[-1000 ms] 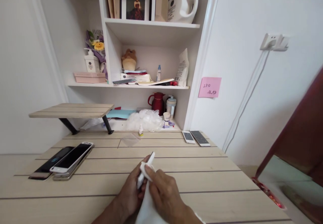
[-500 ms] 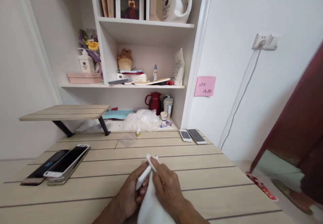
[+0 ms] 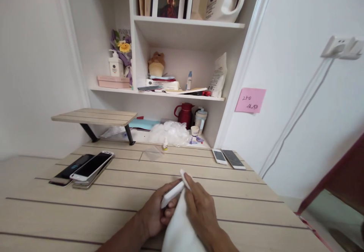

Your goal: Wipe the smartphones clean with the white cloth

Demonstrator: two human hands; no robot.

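Note:
My left hand (image 3: 155,211) is closed around a white phone (image 3: 172,195), held tilted with its edge toward me above the table. My right hand (image 3: 201,203) pinches a white cloth (image 3: 182,227) between thumb and fingers. One corner of the cloth is pressed at the far end of the phone, while the rest hangs down toward me past the bottom of the view. The phone's front and part of its far end are hidden by fingers and cloth.
Several phones (image 3: 92,166) lie stacked on the left of the slatted table (image 3: 113,210). Two more phones (image 3: 233,159) rest at the back right. A small glue-like bottle (image 3: 165,144) and a clear bag (image 3: 152,153) sit near the back, by a raised stand (image 3: 95,116).
The whole scene has shifted right in the view as the camera turned left. Both hands keep their holds, and the cloth stays against the phone's far end.

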